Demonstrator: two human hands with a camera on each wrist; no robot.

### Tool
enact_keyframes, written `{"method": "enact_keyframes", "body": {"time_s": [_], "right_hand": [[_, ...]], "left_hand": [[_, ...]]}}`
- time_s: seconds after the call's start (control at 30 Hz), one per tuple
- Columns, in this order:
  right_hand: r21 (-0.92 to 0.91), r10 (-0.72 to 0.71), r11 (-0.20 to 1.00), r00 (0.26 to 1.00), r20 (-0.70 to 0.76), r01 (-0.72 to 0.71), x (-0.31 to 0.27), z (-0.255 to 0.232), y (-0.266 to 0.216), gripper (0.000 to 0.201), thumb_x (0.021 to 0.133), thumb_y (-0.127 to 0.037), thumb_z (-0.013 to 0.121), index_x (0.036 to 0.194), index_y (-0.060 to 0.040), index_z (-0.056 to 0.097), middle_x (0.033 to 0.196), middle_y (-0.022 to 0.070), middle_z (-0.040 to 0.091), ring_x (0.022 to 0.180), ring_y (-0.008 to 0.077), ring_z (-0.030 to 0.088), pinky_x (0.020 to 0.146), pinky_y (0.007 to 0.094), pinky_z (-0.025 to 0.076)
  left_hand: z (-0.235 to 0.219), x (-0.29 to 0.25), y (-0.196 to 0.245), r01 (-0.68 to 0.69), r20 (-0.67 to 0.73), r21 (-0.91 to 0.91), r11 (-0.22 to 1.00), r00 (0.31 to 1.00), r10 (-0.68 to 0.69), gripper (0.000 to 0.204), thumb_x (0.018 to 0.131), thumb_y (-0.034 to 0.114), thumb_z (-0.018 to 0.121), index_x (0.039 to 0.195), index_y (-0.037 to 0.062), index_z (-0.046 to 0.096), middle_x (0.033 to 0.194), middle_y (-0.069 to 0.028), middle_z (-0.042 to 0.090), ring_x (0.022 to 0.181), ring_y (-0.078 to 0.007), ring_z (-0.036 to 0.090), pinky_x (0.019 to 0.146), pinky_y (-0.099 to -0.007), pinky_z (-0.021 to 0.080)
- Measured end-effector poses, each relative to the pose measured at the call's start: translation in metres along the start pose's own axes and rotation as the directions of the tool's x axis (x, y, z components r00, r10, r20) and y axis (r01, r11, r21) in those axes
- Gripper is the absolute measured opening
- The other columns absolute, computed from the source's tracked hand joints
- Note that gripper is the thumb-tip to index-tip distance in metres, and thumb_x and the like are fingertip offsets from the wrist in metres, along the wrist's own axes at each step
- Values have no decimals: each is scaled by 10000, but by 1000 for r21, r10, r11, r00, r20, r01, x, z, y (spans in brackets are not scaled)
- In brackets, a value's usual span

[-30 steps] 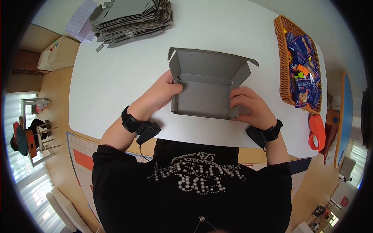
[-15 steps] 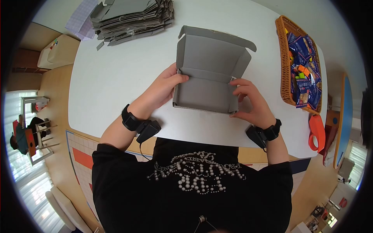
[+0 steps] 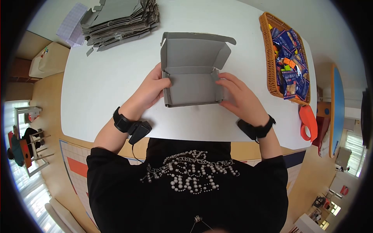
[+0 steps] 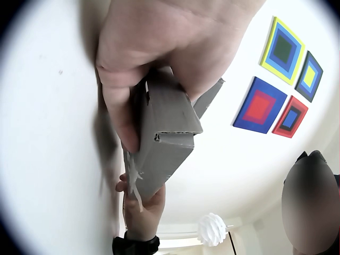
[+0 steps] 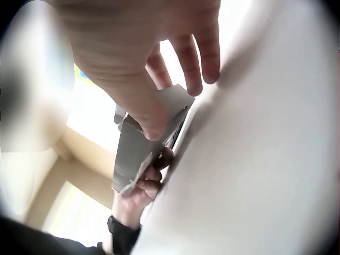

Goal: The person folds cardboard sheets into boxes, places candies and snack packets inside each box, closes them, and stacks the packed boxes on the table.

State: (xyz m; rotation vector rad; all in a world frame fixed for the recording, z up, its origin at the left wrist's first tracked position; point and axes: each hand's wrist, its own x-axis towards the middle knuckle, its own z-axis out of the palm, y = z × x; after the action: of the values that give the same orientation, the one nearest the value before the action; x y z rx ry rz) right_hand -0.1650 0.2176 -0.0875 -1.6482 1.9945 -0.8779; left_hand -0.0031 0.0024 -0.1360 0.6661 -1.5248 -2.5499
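Note:
A grey cardboard box [image 3: 194,85] with its lid [image 3: 192,52] raised faces the person at the near part of the white table. My left hand [image 3: 149,89] grips the box's left wall, thumb over the top edge and fingers outside it. In the left wrist view those fingers [image 4: 121,117] reach along the box's underside, close over the table. At the right wall, my right hand [image 3: 243,97] has its fingers extended and spread, fingertips right at the edge. Its thumb [image 5: 154,125] rests against the box's front in the right wrist view.
A stack of flattened grey boxes [image 3: 120,23] lies at the far left beside a checked purple sheet [image 3: 72,23]. A wicker basket [image 3: 269,58] of blue snack packets [image 3: 289,79] stands at right. A red-orange tape roll [image 3: 308,124] sits at the table's right edge.
The right hand's fingers have drawn back from over the right wall and straightened. The box rose and tilted, then came down again. The left hand keeps its grip. The head view has shifted slightly.

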Motion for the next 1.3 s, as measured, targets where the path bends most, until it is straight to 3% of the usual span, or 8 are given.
{"method": "enact_keyframes", "body": {"time_s": [0.2, 0.37, 0.47, 0.7, 0.83, 1.03, 1.23, 1.3], "right_hand": [[-321, 61, 945, 997, -40, -70, -39, -42, -40, 584, 669, -21, 676, 1206, -32, 445, 1250, 130, 454, 1126, 320, 455, 927, 338, 398], [-431, 189, 767, 808, -557, -476, -72, -77, 3, 562, 742, -52, 651, 1248, -15, 410, 1229, 166, 468, 1126, 306, 458, 948, 344, 368], [-401, 225, 720, 737, -637, -567, -87, -82, 34, 582, 768, -97, 653, 1269, 6, 376, 1226, 172, 472, 1130, 291, 458, 949, 346, 363], [-191, 469, 729, 683, -560, -657, -88, -75, 55, 610, 777, -165, 662, 1270, 32, 360, 1205, 182, 479, 1081, 265, 488, 914, 324, 386], [-309, 343, 744, 735, -585, -593, -92, -80, 68, 608, 772, -185, 674, 1258, 24, 376, 1156, 173, 505, 1020, 237, 516, 879, 316, 409], [-144, 510, 683, 609, -608, -716, -87, -80, 66, 557, 769, -192, 681, 1218, 5, 418, 1133, 149, 520, 975, 224, 533, 864, 305, 411], [-202, 283, 802, 655, -700, -563, -80, -66, 19, 479, 774, -156, 659, 1173, 3, 449, 1136, 134, 523, 991, 211, 515, 881, 319, 399], [-111, 215, 931, 770, -601, -347, -74, -54, -5, 455, 745, -104, 648, 1150, -3, 469, 1151, 132, 519, 1037, 215, 505, 908, 332, 386]], "left_hand": [[0, -1, 1, -23, -18, -82, 996, 1000, 21, 528, 715, -68, 389, 1240, -11, 387, 1097, -77, 513, 886, -104, 534, 748, -244, 461], [3, -7, 6, -2, 13, -91, 996, 1000, 3, 503, 729, -73, 375, 1230, -35, 385, 1151, -107, 494, 1021, -146, 512, 889, -288, 429], [8, -10, 4, -61, -30, -125, 990, 998, 58, 490, 749, -73, 361, 1238, -46, 376, 1186, -127, 478, 1051, -175, 507, 913, -302, 413], [12, -14, 8, -52, 20, -61, 997, 998, 53, 503, 767, -75, 345, 1269, -47, 347, 1220, -142, 460, 1097, -201, 484, 937, -315, 396], [11, -14, 5, -63, 50, -33, 997, 997, 65, 508, 775, -56, 350, 1282, -34, 339, 1226, -139, 461, 1100, -198, 483, 939, -312, 394], [4, -6, 2, -11, 95, -54, 998, 995, 16, 539, 760, -29, 390, 1296, -11, 331, 1199, -116, 471, 1081, -173, 501, 916, -294, 426], [2, -2, -4, -5, 110, -25, 1000, 994, 7, 544, 760, -30, 399, 1300, -18, 329, 1225, -123, 464, 1106, -173, 481, 941, -305, 397], [3, -4, -4, -54, 125, 11, 998, 991, 52, 539, 776, -8, 405, 1307, -5, 318, 1206, -126, 470, 1089, -179, 489, 910, -309, 417]]}}
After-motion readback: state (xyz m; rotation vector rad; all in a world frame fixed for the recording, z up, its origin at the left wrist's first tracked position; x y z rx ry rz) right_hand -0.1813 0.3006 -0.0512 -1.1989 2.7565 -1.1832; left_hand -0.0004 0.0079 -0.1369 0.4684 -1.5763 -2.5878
